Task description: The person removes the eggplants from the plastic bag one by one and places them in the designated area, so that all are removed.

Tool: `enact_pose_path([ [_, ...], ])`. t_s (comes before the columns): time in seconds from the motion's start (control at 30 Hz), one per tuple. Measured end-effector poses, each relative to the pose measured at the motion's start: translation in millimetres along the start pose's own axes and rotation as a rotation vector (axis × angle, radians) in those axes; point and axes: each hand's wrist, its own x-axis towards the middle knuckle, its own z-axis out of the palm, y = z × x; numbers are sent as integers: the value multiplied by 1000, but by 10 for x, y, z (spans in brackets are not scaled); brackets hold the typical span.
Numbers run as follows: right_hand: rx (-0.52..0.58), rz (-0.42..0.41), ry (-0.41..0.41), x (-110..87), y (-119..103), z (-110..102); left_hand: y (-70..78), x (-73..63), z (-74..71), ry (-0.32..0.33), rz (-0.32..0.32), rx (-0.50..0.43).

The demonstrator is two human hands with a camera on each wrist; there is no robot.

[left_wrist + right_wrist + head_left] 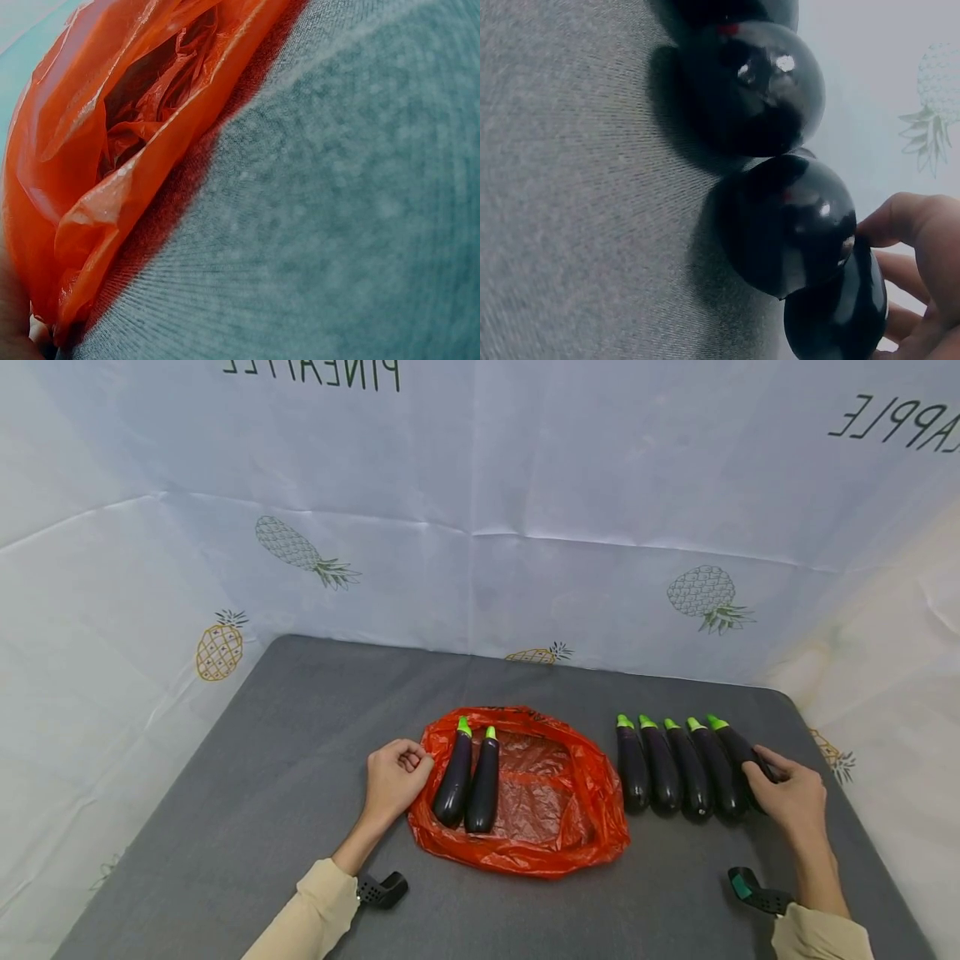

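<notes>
A red plastic bag (pixel 609 810) lies with its mouth spread wide, and two eggplants (pixel 453 783) rest side by side in its left part. My left hand (pixel 396 777) pinches the bag's left rim; the left wrist view shows the bag's folded edge (pixel 142 172) running up from the fingers. To the right of the bag several eggplants stand in a row, green stems pointing away. My right hand (pixel 791 793) grips the rightmost eggplant (pixel 733 747), thumb on its near side. In the right wrist view this eggplant (pixel 841 311) leans against its neighbour (pixel 787 225).
A dark grey cloth covers the table (pixel 300 718). Behind it hangs a pale curtain (pixel 480 593) printed with pineapples. Black wrist devices (pixel 384 890) sit at both wrists.
</notes>
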Motion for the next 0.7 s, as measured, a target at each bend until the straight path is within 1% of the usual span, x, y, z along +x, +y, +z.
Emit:
enact_pose_path([
  [0.1,-5,-18,-35,-3,16,3,0,3,-1,-4,-4,2],
  [0.2,-10,-32,-53,0,41,10,-1,3,-1,-9,-9,4],
  [0.43,6,-19,-103,2,73,20,6,7,-4,-7,-7,5],
  [0.7,0,-47,-87,-15,97,36,4,9,-6,-2,7,6],
])
